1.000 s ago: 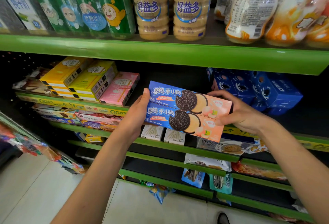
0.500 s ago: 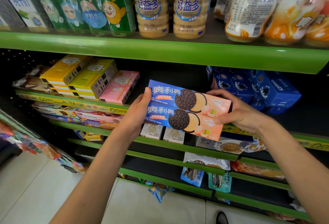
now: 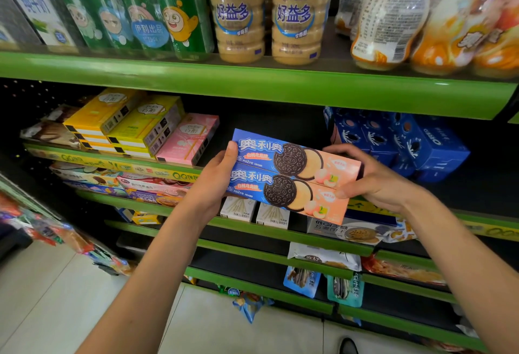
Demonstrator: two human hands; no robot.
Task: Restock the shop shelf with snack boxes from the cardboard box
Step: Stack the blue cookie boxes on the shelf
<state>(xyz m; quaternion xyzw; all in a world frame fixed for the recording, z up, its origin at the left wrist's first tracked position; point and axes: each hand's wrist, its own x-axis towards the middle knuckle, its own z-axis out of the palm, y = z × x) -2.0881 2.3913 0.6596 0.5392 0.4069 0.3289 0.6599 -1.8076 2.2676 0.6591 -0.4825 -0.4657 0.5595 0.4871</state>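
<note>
Holding two Oreo boxes (image 3: 292, 175) side by side as one pair, printed faces up, long edges touching, clear of any shelf. Gripping the pair's blue end with the left hand (image 3: 216, 182), thumb curled over the top edge, fingers hidden beneath. Clamping the peach-coloured end with the right hand (image 3: 373, 179), fingers curled over the far corner, thumb pressing the near edge. Both hands closing firmly round the same pair.

Hovering in front of the middle shelf (image 3: 118, 165), just beyond its green front lip and above the small white stick-snack boxes (image 3: 254, 209) on the tier below the pair.

Judging the step: carrying stock to its slot, not yet setting down. Cardboard source box not showing anywhere.

Looking past the pair: dark gap opening straight behind it on the middle shelf. Pink box (image 3: 189, 138) lying left of the pair, yellow boxes (image 3: 126, 120) stacking further left. Blue Oreo packs (image 3: 404, 143) piling right of the pair, nearer the back. Bottled drinks (image 3: 266, 13) standing far above it on the upper shelf.

Judging the next move: pushing the pair forward into that gap, keeping both boxes level and flush so neither slips out. Needing clearance under the upper shelf's green edge and room beside the pink box. Releasing only once both are resting flat.
</note>
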